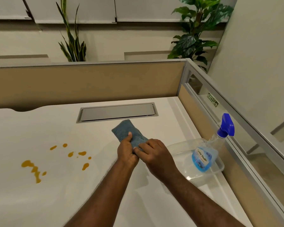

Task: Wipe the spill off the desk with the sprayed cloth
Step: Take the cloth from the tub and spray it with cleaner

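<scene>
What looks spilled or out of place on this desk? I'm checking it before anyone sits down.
An orange spill lies in scattered drops and a streak on the white desk, left of both hands, unwiped. The blue cloth, held by the left hand and right hand, sits away from it.

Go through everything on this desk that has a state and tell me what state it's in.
Cloth: folded, gripped by both hands.
Left hand: closed on the cloth.
Right hand: closed on the cloth.
Spill: orange drops, not yet wiped.
Spray bottle: leaning in the tray, partly full.
Tray: holds only the bottle.
Cable flap: shut.
</scene>
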Motion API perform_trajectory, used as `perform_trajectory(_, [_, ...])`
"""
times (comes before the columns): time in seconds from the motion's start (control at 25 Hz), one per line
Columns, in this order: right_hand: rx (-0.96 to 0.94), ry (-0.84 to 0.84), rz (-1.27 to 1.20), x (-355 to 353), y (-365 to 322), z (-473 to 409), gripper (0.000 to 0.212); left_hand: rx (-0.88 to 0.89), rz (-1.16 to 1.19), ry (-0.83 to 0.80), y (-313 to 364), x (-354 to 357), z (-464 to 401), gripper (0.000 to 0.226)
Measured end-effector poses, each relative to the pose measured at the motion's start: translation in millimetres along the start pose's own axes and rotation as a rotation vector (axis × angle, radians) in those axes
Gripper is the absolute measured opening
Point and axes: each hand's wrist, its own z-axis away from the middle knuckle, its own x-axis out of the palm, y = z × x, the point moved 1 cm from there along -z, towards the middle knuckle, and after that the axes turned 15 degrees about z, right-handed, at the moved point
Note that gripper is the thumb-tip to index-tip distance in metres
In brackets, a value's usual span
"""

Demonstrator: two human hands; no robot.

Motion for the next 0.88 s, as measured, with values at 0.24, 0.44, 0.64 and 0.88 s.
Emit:
perform_trajectory(0.24, [0.194, 0.009, -0.137, -4.9, 10.6, 24.5, 0.039, 0.064, -0.204, -0.140, 0.6, 4.8, -2.9, 0.048])
perform_trajectory(0.44, [0.780, 0.223, -0.060, -14.5, 48.3, 70.4, 0.046, 0.204, -0.359, -0.312, 18.7, 18.3, -6.7, 0.045])
perform_trajectory(0.64, [1.135, 0.416, 0.074, -27.8, 95.8, 88.3, 0.056, 0.219, -0.436, -0.368, 35.4, 22.6, -7.9, 0.038])
perform_trajectory(0.88, [1.391, 0.312, -0.305, -21.2, 146.3, 76.3, 0.065, 0.240, -0.505, -0.369, 50.1, 24.0, -3.1, 0.040])
